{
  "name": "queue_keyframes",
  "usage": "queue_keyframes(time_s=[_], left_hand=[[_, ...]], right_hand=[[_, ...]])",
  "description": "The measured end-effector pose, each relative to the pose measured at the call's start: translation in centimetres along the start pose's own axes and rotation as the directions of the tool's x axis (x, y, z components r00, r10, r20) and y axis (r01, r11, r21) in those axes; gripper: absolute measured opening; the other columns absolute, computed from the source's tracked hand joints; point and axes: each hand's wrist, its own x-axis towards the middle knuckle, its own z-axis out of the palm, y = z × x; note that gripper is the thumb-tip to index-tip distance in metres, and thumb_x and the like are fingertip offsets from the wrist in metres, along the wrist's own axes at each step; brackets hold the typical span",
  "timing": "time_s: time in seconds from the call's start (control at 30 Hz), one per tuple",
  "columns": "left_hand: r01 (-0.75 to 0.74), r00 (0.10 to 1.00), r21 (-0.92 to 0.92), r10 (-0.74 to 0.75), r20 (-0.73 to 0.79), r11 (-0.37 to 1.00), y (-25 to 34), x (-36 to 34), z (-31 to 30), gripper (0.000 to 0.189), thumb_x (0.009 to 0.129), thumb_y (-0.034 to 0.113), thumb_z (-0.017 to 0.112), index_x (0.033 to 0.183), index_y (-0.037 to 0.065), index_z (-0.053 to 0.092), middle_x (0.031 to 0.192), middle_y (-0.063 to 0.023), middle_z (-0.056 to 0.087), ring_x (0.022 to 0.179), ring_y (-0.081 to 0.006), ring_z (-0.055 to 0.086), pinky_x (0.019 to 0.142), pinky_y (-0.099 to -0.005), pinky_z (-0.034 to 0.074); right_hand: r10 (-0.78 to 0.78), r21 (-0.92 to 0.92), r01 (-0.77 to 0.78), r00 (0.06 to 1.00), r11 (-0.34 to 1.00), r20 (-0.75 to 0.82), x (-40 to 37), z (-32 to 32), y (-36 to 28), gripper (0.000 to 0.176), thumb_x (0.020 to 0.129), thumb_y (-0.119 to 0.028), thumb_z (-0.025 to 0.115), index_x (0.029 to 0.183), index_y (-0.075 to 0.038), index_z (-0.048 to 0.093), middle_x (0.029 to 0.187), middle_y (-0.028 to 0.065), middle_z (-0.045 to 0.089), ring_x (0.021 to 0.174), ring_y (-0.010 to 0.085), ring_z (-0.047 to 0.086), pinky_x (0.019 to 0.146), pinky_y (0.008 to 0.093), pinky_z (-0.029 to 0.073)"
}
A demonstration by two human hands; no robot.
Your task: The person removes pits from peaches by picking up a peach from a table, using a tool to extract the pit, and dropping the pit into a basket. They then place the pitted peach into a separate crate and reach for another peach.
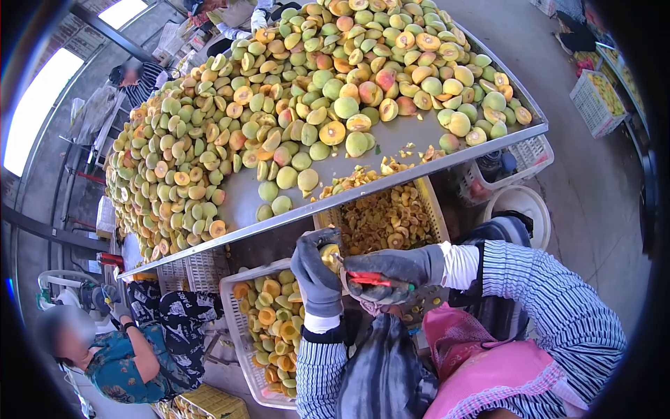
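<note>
Two grey-gloved hands meet at the middle of the view, just below the edge of the table. The left hand (317, 279) has its fingers curled around a peach (329, 255), of which only a yellow patch shows above the glove. The right hand (391, 274), at the peach's four o'clock and touching the left, is closed tight around a red-handled tool (368, 280) whose end points toward the fruit. At seven o'clock from the peach stands a white crate (234, 328) filled with cut peach halves, most with the cut face up. At one o'clock a second crate (436, 202) holds darker orange scraps, too small to tell apart. From ten to two o'clock the metal table (243, 199) slopes across the view, piled with green and yellow peaches (345, 107), whole and halved, with a few scraps near its rim. A white bucket (523, 202) stands at three o'clock, beside the second crate. At eight o'clock, well apart, a co-worker (132, 356) in a patterned top is by the table's end.
</note>
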Motion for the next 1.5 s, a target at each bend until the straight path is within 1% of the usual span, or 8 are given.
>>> queue_keyframes(time_s=[0.4,0.53,0.63,0.83,1.03,1.1,1.23,1.5], left_hand=[[-0.215,0.974,0.003,0.215,0.071,0.977,-0.8,1.4,1.3,0.04,0.095,0.031,0.052,0.102,-0.006,0.065,0.086,-0.0124,0.067,0.075,-0.0206,0.065,0.069,-0.0316,0.052],[0.337,0.939,-0.258,-0.343,0.023,0.905,-1.1,0.6,1.6,0.038,0.103,0.025,0.044,0.109,-0.007,0.064,0.087,-0.0094,0.067,0.079,-0.0138,0.063,0.071,-0.0291,0.052],[-0.128,0.961,-0.144,0.159,0.227,0.981,0.7,1.8,0.8,0.038,0.105,0.025,0.043,0.11,-0.006,0.065,0.087,-0.0097,0.066,0.078,-0.0125,0.063,0.07,-0.0268,0.052],[0.203,0.867,-0.277,-0.041,0.496,0.939,1.0,3.0,0.8,0.043,0.099,0.029,0.046,0.111,-0.006,0.066,0.088,-0.0123,0.07,0.075,-0.0154,0.065,0.071,-0.0271,0.051],[0.28,0.915,-0.302,-0.158,0.371,0.911,0.5,1.7,2.0,0.062,0.104,0.049,0.035,0.109,-0.005,0.066,0.077,-0.0094,0.067,0.066,-0.0143,0.063,0.063,-0.0253,0.051],[0.469,0.852,-0.337,-0.319,0.415,0.816,-0.1,1.3,1.8,0.068,0.103,0.055,0.034,0.11,-0.005,0.066,0.075,-0.009,0.066,0.065,-0.0141,0.063,0.062,-0.0245,0.05],[0.71,0.696,-0.346,-0.535,0.479,0.613,0.8,1.3,1.7,0.076,0.1,0.066,0.033,0.111,-0.002,0.066,0.073,-0.0083,0.066,0.059,-0.0144,0.062,0.055,-0.0239,0.051],[0.787,0.605,-0.463,-0.656,0.451,0.407,-1.6,-0.7,1.4,0.049,0.099,0.05,0.053,0.099,0.002,0.065,0.084,-0.0083,0.068,0.058,-0.0165,0.064,0.047,-0.0261,0.052]], right_hand=[[-0.028,0.327,-0.164,0.86,0.93,0.51,1.1,-3.6,-0.1,0.05,0.103,-0.051,0.044,0.115,-0.006,0.061,0.085,0.014,0.062,0.055,0.0267,0.059,0.042,0.0337,0.048],[0.078,0.198,-0.154,0.935,0.968,0.345,-1.0,-1.5,-2.5,0.045,0.103,-0.048,0.045,0.111,-0.007,0.061,0.079,0.0091,0.062,0.057,0.0187,0.059,0.048,0.0272,0.05],[0.114,0.139,-0.151,0.963,0.979,0.245,-1.8,-1.1,-3.0,0.043,0.103,-0.047,0.045,0.109,-0.007,0.061,0.076,0.0067,0.062,0.057,0.0148,0.059,0.052,0.024,0.051],[-0.317,-0.221,0.296,0.947,0.929,-0.061,0.8,-6.3,1.6,0.055,0.102,-0.056,0.04,0.1,-0.005,0.059,0.061,0.0043,0.054,0.036,0.0127,0.046,0.027,0.0256,0.034],[0.198,0.161,-0.233,0.958,0.959,0.207,-2.7,-1.8,-2.0,0.053,0.102,-0.056,0.04,0.099,-0.007,0.06,0.065,0.0019,0.056,0.05,0.0112,0.051,0.046,0.0225,0.044],[-0.526,-0.897,0.416,0.801,0.148,0.285,-2.8,-0.5,-2.1,0.056,0.101,-0.057,0.042,0.097,-0.005,0.062,0.067,0.0034,0.06,0.057,0.015,0.055,0.055,0.0289,0.047],[-0.204,-0.834,-0.161,0.929,0.527,-0.308,-3.6,2.7,-3.7,0.05,0.098,-0.052,0.05,0.102,-0.003,0.062,0.068,0.0083,0.061,0.056,0.0213,0.056,0.056,0.0372,0.047],[-0.658,-0.844,-0.515,0.689,-0.15,-0.303,-3.4,3.1,0.4,0.04,0.093,-0.045,0.058,0.109,-0.009,0.056,0.086,0.0216,0.065,0.081,0.042,0.065,0.066,0.0501,0.049]])
